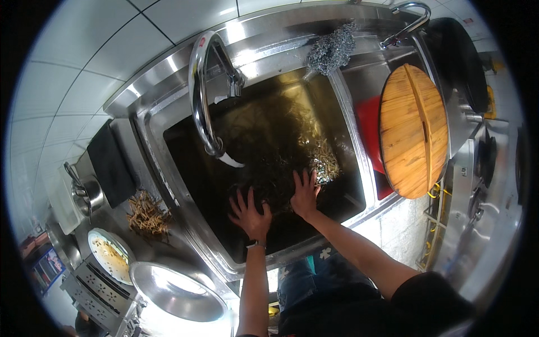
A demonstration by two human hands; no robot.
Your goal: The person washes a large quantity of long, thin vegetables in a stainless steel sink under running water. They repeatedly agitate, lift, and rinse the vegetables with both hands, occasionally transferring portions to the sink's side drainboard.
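A large stainless steel sink (351, 126) lies before me, holding dark water with thin, twig-like brown strands (324, 156) floating at its right side. My left hand (251, 217), with a band at the wrist, is at the water in the near part of the sink, fingers spread. Nothing shows in its grasp. To its right, my right hand (304, 193) reaches over the water with fingers apart, its fingertips beside the strands. What lies under the dark surface is hidden. A curved chrome faucet (198, 84) arches over the sink's left side.
Left of the sink are a pile of brown strands (147, 215), a black board (110, 164), a plate with bits (110, 255) and a metal basin (179, 290). Steel wool (331, 48) sits at the back rim. A round wooden lid (414, 135) rests at the right.
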